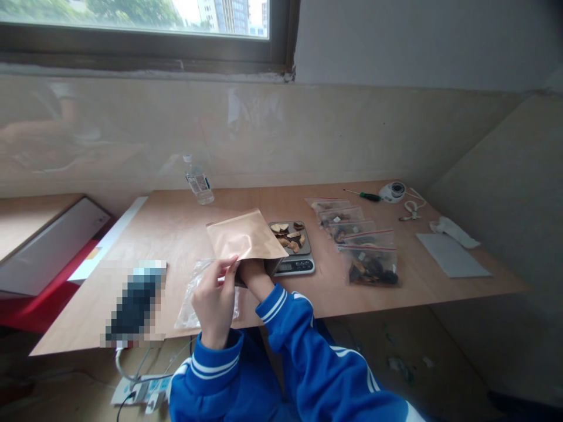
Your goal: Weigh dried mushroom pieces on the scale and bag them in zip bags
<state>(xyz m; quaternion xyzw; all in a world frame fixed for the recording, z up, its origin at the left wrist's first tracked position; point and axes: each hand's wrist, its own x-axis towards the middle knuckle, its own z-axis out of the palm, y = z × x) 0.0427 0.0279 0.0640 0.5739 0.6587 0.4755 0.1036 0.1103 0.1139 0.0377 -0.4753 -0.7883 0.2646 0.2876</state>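
Observation:
A tan paper bag (244,234) is held up over the wooden table (176,228). My left hand (214,299) grips the bag's open lower edge with thumb and fingers. My right hand (254,271) is pushed inside the bag's mouth, so its fingers are hidden. Just behind the bag stands a small digital scale (295,264) with several brown dried pieces (288,234) on its platform. A clear plastic bag (191,293) lies flat on the table under my left hand.
Several sealed clear bags of dried pieces (373,266) lie in a row right of the scale. A water bottle (197,180), a screwdriver (365,195), a white device with cord (393,191), grey sheet (453,255) and a blurred dark object (134,302) also rest on the table.

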